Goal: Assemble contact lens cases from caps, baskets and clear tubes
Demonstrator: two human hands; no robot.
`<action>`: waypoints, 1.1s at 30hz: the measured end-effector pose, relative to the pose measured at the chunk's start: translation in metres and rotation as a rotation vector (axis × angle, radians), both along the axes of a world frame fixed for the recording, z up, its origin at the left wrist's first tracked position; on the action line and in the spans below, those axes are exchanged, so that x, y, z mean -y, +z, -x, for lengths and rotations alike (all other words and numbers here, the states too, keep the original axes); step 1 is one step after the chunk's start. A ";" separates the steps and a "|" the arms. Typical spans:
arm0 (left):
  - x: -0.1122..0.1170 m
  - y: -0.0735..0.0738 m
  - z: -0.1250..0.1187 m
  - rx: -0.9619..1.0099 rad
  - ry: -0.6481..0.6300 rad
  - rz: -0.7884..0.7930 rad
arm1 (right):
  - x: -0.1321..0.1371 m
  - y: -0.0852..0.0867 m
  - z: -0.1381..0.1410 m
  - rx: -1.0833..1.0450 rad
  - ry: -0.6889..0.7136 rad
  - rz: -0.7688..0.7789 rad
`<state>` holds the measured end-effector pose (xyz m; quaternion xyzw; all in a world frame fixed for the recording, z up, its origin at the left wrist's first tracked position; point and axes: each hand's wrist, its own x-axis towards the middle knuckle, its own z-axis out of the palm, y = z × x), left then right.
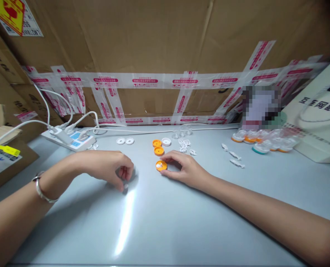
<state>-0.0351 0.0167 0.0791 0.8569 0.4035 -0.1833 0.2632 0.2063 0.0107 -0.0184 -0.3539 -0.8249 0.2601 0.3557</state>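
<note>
My right hand grips a round orange plastic cap by its edge between thumb and fingers, on the table. A small white piece lies inside this cap. To its left, my left hand is held low over the table with curled fingers. At its thumb tip is a small pale piece, blurred and too small to identify. Beyond the right hand lie two more orange caps and a white ring-shaped cap. Several white toothed plastic parts are clustered beside them.
Two white discs lie at back left, near a power strip with white cables. Three white slender parts lie at right, before clear-domed pieces with coloured bases. A large cardboard box stands behind; a paper bag stands right.
</note>
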 end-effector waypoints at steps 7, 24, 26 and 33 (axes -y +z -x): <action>0.005 -0.014 -0.007 -0.013 0.013 -0.052 | 0.000 -0.001 0.000 -0.014 0.010 0.015; 0.027 -0.039 -0.043 0.701 0.083 -0.764 | 0.013 0.013 0.003 -0.208 0.012 -0.206; 0.030 -0.044 -0.048 0.757 0.095 -0.781 | 0.014 0.012 0.005 -0.234 0.046 -0.204; 0.024 -0.055 -0.049 0.814 0.039 -0.790 | 0.011 0.009 0.002 -0.226 0.009 -0.223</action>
